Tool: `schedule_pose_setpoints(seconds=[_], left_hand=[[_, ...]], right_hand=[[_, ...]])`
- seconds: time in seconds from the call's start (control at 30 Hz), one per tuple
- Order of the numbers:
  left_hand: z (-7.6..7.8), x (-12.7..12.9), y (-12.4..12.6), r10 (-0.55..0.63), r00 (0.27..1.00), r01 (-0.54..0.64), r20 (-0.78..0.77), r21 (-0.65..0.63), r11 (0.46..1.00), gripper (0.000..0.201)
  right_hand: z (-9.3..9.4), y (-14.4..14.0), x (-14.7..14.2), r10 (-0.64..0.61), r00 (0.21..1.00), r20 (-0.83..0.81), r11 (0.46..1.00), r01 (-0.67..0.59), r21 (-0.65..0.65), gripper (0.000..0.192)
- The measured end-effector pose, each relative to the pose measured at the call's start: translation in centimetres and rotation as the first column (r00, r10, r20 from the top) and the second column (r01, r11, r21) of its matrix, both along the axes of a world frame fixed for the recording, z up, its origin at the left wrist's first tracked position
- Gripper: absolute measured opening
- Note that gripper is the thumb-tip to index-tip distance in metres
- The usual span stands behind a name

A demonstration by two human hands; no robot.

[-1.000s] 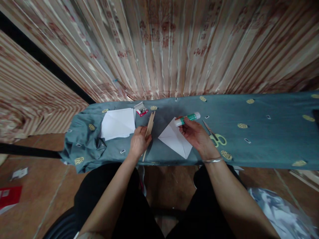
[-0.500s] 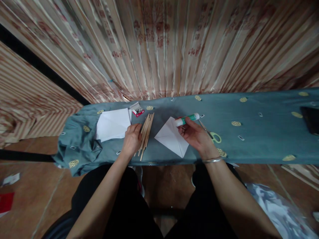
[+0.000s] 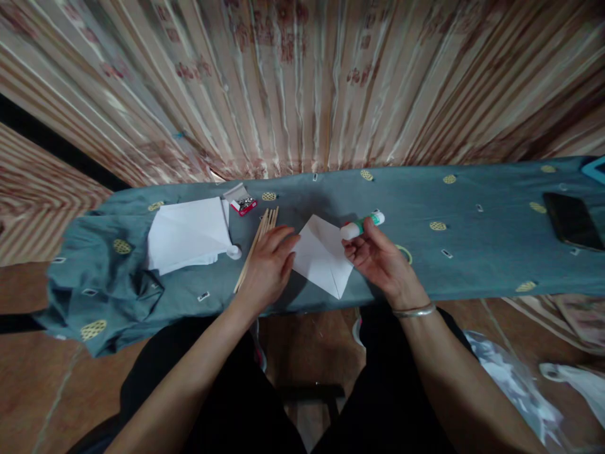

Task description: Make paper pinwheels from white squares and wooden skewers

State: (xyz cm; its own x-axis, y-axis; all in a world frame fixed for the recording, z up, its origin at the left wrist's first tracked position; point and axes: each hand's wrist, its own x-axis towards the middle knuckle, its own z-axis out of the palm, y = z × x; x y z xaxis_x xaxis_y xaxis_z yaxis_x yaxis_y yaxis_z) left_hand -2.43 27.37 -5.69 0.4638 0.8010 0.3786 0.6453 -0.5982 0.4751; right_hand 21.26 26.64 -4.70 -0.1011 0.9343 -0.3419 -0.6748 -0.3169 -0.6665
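Observation:
My right hand [image 3: 380, 258] is closed around a green-and-white glue stick [image 3: 350, 231], held tilted above the right corner of a folded white paper [image 3: 322, 255]. My left hand [image 3: 269, 268] holds nothing, its fingers loosely apart, beside the paper's left corner. Beneath that hand, partly covered, lies a bundle of thin wooden sticks [image 3: 259, 234]. A small round white piece, perhaps a cap [image 3: 234, 252], sits by the lower right corner of a stack of white paper [image 3: 189, 230]. The scissors' yellow-green handle [image 3: 405, 253] peeks out behind my right hand, the rest hidden.
An open small red-and-white box [image 3: 244, 205] with shiny metal bits sits behind the sticks. A dark phone [image 3: 573, 221] lies at the right on the teal cloth [image 3: 486, 239], with a blue object [image 3: 594, 170] beyond it. A pleated curtain [image 3: 302, 113] hangs along the back edge.
My left hand has moved right from beside the paper stack, over the sticks to the folded paper. The small white piece now shows by the stack. The camera view has shifted right.

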Motion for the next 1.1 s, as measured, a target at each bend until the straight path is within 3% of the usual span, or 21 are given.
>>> schedule_pose_setpoints(seconds=[0.07,0.13,0.23,0.33,0.4,0.53,0.7,0.83,1.1], left_hand=[[0.2,2.2,-0.7,-0.131,0.99,0.134,0.048,-0.082,0.988,0.031],[-0.1,3.7,-1.1,-0.18,0.968,0.209,0.175,-0.162,0.964,0.03],[-0.9,4.6,-1.3,-0.028,0.908,0.19,0.418,-0.352,0.917,0.031],[-1.4,4.7,-1.0,0.17,0.773,0.222,0.61,-0.512,0.83,0.055],[-1.4,4.6,-0.9,0.241,0.702,0.266,0.67,-0.561,0.784,0.063],[-1.0,4.2,-0.8,0.318,0.638,0.293,0.702,-0.602,0.742,0.047],[-1.1,3.7,-1.0,0.302,0.598,0.284,0.742,-0.549,0.786,0.032],[-1.1,3.5,-0.8,0.315,0.622,0.252,0.717,-0.564,0.787,0.028],[0.2,2.9,-0.5,0.368,0.591,0.288,0.718,-0.614,0.735,0.03]], right_hand=[[0.0,-0.1,0.3,-0.04,0.999,0.037,0.999,0.04,0.013,0.028],[0.0,-0.2,0.2,-0.051,0.998,0.045,0.999,0.05,0.012,0.024],[0.0,-0.5,-0.3,-0.039,0.997,0.061,0.999,0.038,0.018,0.02],[-0.2,-0.8,-1.3,-0.044,0.997,0.066,0.998,0.042,0.035,0.018],[-0.4,-1.1,-2.2,-0.039,0.997,0.068,0.999,0.036,0.04,0.019],[-0.5,-1.6,-4.1,0.018,0.998,0.054,0.999,-0.019,0.034,0.026],[-0.6,-2.2,-5.3,0.007,0.998,0.057,1.0,-0.008,0.018,0.04],[-0.7,-2.5,-4.6,0.028,0.995,0.092,0.999,-0.031,0.027,0.039],[-1.3,-2.3,-2.5,0.011,0.988,0.154,0.999,-0.006,-0.033,0.033]])
